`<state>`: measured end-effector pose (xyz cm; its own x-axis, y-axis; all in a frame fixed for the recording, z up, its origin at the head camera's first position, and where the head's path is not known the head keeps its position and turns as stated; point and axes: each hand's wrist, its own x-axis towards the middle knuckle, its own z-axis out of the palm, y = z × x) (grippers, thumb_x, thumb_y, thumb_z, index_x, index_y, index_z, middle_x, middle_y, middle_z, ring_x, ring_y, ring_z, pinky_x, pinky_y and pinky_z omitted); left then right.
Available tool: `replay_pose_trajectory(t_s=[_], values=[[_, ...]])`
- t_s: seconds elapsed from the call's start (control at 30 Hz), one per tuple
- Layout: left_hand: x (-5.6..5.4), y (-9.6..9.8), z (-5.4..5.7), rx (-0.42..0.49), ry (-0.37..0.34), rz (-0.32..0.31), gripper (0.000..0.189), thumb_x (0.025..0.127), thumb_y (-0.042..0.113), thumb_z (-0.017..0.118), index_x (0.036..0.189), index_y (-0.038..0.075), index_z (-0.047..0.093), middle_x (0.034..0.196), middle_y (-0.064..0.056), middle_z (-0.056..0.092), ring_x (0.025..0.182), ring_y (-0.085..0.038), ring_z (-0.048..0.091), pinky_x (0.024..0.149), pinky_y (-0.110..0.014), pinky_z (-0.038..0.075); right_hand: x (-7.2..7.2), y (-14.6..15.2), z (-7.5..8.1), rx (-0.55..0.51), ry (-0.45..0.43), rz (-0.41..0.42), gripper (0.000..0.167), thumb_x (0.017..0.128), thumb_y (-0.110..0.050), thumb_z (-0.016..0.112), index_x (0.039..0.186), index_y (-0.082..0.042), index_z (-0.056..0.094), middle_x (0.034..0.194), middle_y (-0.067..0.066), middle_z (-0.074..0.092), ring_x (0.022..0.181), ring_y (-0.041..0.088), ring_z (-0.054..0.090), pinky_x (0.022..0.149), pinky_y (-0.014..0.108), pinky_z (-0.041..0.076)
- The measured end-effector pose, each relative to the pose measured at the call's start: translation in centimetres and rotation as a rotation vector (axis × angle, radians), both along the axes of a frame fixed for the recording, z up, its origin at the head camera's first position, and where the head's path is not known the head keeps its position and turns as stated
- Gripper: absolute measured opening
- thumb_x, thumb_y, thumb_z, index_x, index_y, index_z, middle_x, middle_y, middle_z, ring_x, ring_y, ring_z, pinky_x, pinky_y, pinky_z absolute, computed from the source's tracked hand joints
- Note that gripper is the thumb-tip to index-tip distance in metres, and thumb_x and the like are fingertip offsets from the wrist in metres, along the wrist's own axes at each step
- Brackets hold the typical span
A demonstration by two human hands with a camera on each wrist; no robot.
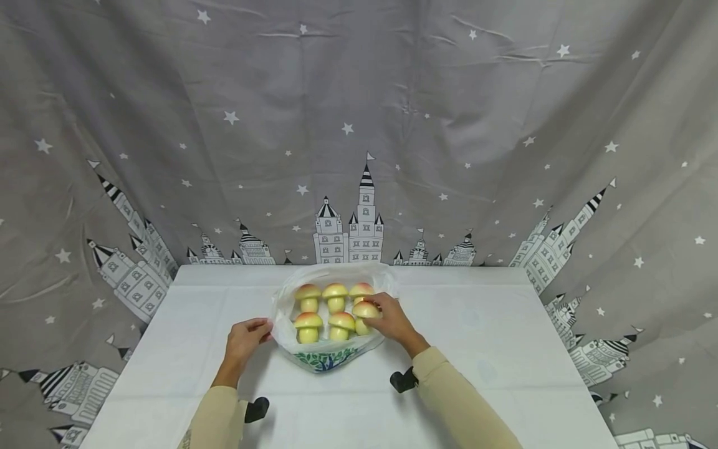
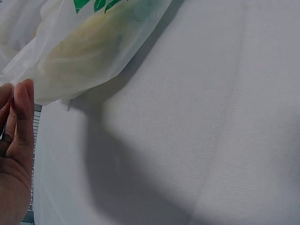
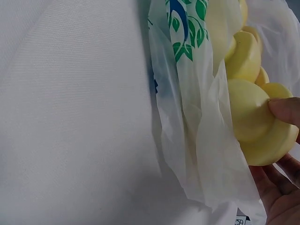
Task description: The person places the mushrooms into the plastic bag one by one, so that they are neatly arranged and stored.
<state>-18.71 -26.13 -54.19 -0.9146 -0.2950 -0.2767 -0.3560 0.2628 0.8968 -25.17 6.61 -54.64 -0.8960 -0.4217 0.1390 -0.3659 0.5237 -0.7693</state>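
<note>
A white plastic bag (image 1: pixel 283 337) with a green leaf print lies opened wide on the table. Inside stand several yellow toy mushrooms (image 1: pixel 335 298), their caps tinted red, in a back row and a front row. My left hand (image 1: pixel 245 342) pinches the bag's left edge between thumb and fingertips; the left wrist view shows the thin plastic (image 2: pixel 51 79) at those fingertips. With my right hand (image 1: pixel 392 319) I grip the cap of the front right mushroom (image 1: pixel 366 310). Seen from the right wrist, my thumb (image 3: pixel 286 110) presses on this mushroom's yellow cap while the other fingers lie below it.
A white cloth covers the table (image 1: pixel 477 349) around the bag. Behind it hangs a grey curtain (image 1: pixel 348 81) printed with stars and castles. Both sleeved wrists carry a black device, one at the left (image 1: pixel 257 410) and one at the right (image 1: pixel 404 380).
</note>
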Motion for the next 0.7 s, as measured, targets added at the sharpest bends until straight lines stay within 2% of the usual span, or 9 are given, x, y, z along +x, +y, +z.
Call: replay_pose_trajectory(t_s=[0.23, 0.43, 0.7], values=[[-0.08, -0.06, -0.1, -0.005, -0.004, -0.006, 0.032, 0.093, 0.008, 0.06, 0.117, -0.014, 0.059, 0.093, -0.014, 0.067, 0.068, -0.004, 0.061, 0.071, -0.025, 0.057, -0.08, -0.58, -0.19, 0.041, -0.027, 0.011, 0.043, 0.08, -0.012, 0.074, 0.12, -0.001, 0.063, 0.114, 0.012, 0.061, 0.104, 0.026, 0.058, 0.091, 0.04, 0.05], [-0.08, -0.04, -0.11, -0.001, -0.006, 0.001, 0.033, 0.093, 0.009, 0.06, 0.117, -0.014, 0.059, 0.094, -0.015, 0.067, 0.068, -0.004, 0.061, 0.073, -0.028, 0.058, -0.04, -0.51, -0.17, 0.065, -0.01, 0.028, 0.044, 0.08, -0.012, 0.074, 0.119, 0.002, 0.062, 0.116, 0.016, 0.062, 0.103, 0.029, 0.059, 0.09, 0.041, 0.05], [-0.05, -0.02, -0.12, -0.007, -0.007, 0.003, 0.032, 0.094, 0.009, 0.061, 0.116, -0.014, 0.06, 0.091, -0.013, 0.067, 0.068, -0.004, 0.061, 0.072, -0.026, 0.057, -0.14, -0.45, -0.18, 0.1, -0.032, 0.043, 0.044, 0.079, -0.011, 0.071, 0.119, 0.004, 0.061, 0.115, 0.017, 0.062, 0.102, 0.03, 0.059, 0.09, 0.042, 0.05]])
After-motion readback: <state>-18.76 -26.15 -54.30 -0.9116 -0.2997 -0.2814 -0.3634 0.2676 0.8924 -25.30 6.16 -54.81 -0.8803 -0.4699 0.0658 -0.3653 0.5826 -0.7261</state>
